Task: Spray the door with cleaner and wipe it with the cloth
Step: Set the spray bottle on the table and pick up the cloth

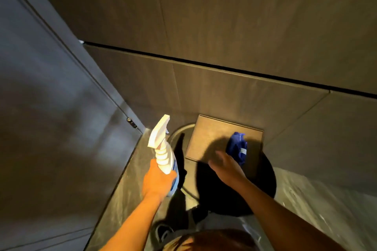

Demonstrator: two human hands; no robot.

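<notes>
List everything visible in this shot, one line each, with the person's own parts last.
spray bottle: one, white with blue label, upright in the left hand, nozzle pointing up and away
cloth: one, blue, bunched on the square lid, at the right hand's fingertips
square lid: one, brown, atop the dark round bin
bin: one, black, on the floor by the wall
door: one, grey, at left
wall: brown panels, ahead
left hand: grip closed round the bottle
right hand: blurred, reaching at the cloth, grip unclear
</notes>
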